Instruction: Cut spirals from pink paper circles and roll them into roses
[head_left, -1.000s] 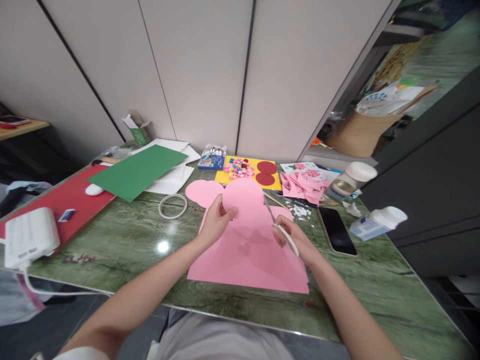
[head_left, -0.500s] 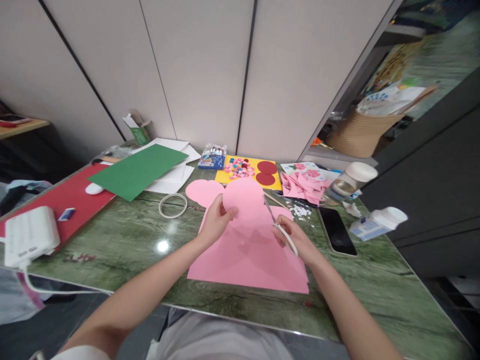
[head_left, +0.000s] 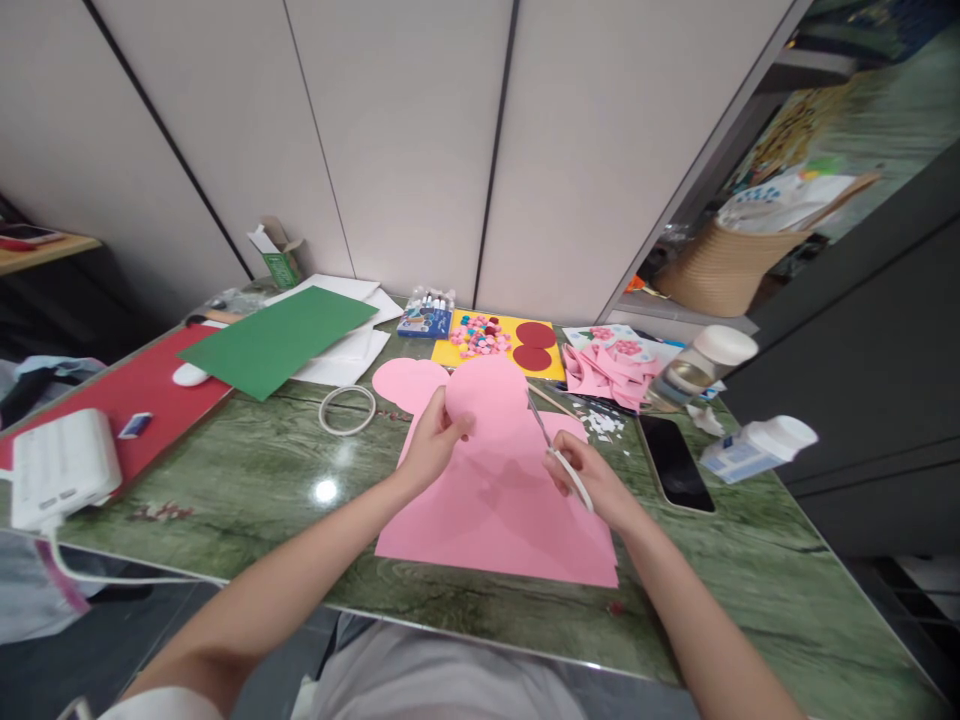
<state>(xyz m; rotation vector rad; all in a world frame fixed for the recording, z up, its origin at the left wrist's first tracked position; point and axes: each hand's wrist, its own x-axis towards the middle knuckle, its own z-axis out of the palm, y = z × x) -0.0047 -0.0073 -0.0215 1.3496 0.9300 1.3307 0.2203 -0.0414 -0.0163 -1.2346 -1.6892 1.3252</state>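
My left hand (head_left: 436, 440) pinches the left edge of a rounded pink paper piece (head_left: 491, 400), thumb on its face. White-handled scissors (head_left: 571, 478) are in my right hand (head_left: 589, 475), their blades against the right edge of that piece. Whether the blades are fully closed I cannot tell. Beneath both hands lies a large pink sheet (head_left: 495, 540) on the table. Pink paper circles (head_left: 405, 382) rest beyond my left hand, partly overlapping. Behind the held piece is a yellow sheet (head_left: 442, 353) bearing small coloured pompoms (head_left: 480, 336) and two dark red circles (head_left: 532, 357).
A tape roll (head_left: 346, 411), green sheet (head_left: 277, 340) and white power bank (head_left: 64, 468) lie left. Pink scraps (head_left: 611, 372), white paper bits (head_left: 601, 422), a phone (head_left: 675, 463), a clear jar (head_left: 701, 367) and a white bottle (head_left: 761, 447) are right. A marker box (head_left: 425, 314) stands behind.
Almost nothing differs. The scissor handle in my right hand has shifted very slightly left, while my left hand keeps its hold on the pink piece.
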